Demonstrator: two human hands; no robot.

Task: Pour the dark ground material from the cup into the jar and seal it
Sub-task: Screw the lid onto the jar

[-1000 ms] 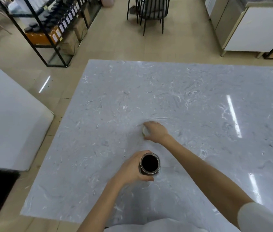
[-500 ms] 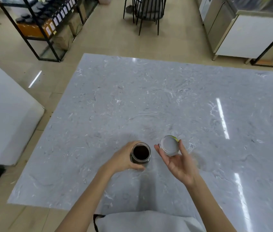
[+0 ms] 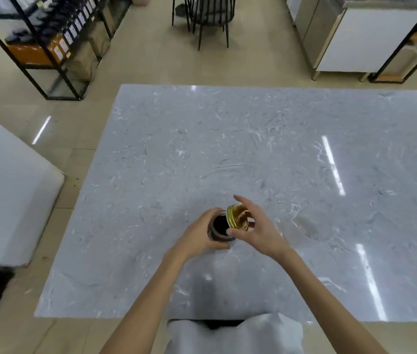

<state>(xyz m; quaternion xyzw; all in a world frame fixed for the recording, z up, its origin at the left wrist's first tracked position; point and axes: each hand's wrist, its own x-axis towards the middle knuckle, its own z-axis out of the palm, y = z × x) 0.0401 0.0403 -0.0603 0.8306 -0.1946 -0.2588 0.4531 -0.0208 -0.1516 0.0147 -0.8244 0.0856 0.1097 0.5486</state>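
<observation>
A small glass jar [image 3: 218, 227] with dark ground material inside stands on the grey marble table [image 3: 253, 149]. My left hand [image 3: 197, 237] is wrapped around its left side. My right hand [image 3: 258, 229] holds a gold metal lid [image 3: 238, 217] tilted on edge, right at the jar's right rim, its gold top facing right. The jar's mouth is uncovered. A clear cup [image 3: 307, 226], hard to make out, stands on the table just right of my right hand.
A white table [image 3: 3, 190] stands to the left across a strip of floor. A black shelf rack [image 3: 49, 42] with boxes, a black wire chair [image 3: 207, 14] and a white cabinet [image 3: 360, 39] stand beyond the table's far edge.
My right hand picked the lid off the table, brought it back beside the jar, then turned it over and moved it to the jar's rim. My left hand stayed on the jar.
</observation>
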